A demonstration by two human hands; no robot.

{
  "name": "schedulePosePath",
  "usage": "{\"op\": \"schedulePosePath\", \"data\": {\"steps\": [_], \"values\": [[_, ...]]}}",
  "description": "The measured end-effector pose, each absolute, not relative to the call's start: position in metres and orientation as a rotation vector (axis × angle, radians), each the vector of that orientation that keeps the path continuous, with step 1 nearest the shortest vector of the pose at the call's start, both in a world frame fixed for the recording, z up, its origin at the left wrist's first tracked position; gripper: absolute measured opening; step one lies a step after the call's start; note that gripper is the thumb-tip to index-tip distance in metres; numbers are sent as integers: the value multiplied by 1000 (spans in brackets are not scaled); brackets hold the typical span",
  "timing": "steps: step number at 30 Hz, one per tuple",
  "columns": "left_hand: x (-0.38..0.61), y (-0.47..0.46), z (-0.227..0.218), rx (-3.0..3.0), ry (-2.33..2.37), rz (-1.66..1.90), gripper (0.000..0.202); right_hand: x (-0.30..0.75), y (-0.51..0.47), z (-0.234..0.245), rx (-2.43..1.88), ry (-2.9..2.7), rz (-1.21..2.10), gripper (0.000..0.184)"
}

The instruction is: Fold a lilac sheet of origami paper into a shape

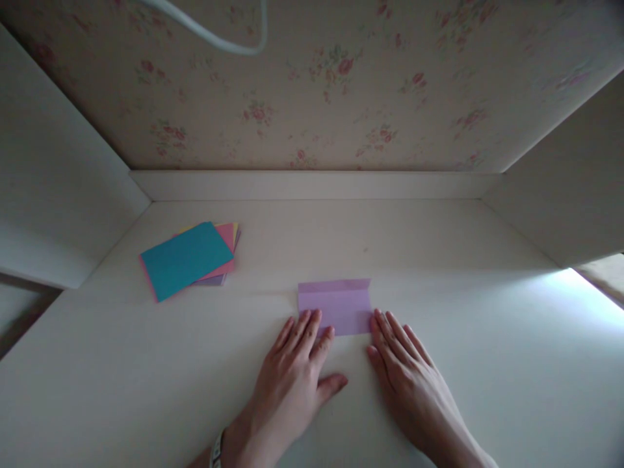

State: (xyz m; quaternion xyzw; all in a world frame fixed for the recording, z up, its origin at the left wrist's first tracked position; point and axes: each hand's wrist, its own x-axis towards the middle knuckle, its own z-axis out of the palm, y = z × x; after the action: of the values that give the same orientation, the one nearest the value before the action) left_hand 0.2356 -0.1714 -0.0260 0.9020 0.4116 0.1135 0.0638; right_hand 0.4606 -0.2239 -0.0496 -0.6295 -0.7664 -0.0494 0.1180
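I can't see the creased purple paper rectangle's (346, 312) lower-left corner under my left hand (295, 374); forearms (455, 445) cropped | paper: mid white tabletop (497, 325) | left: palm-down, thumb splayed, unclosed, gripping nothing | right hand (409, 374): flat, fingers extended at paper's right edge, gripping nothing

Paper sheet (341, 315): on desk (487, 338), middle | left hand (292, 374): over sheet's near left corner | right hand (409, 377): at sheet's right edge | paper stack (188, 262): on desk, left of sheet, farther back | rear strip (316, 185): along desk's back | wall (302, 97): behind strip | cable (214, 39): before wall, left of middle | left panel (58, 156), right panel (565, 162): flanking desk
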Motion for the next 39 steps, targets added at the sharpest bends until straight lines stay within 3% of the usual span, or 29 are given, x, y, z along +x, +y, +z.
{"op": "schedulePosePath", "data": {"steps": [6,15,21,28,35,39], "values": [[236,-172,-27,2758,1215,336,64,461,-225,-54,-1855,-2175,-178,56],[238,-171,-29,2566,1324,572,49,458,-224,-49,-1821,-1838,46,47],[236,-170,-21,2530,1207,626,14,456,-226,-40,-1690,-1769,103,36],[235,-175,-24,2625,1031,622,16,454,-228,-36,-1591,-1877,98,43],[235,-173,-19,2598,919,673,17,452,-222,-27,-1325,-2146,161,18],[229,-167,-8,2588,902,538,14,464,-221,-29,-1277,-2180,144,26]]}}
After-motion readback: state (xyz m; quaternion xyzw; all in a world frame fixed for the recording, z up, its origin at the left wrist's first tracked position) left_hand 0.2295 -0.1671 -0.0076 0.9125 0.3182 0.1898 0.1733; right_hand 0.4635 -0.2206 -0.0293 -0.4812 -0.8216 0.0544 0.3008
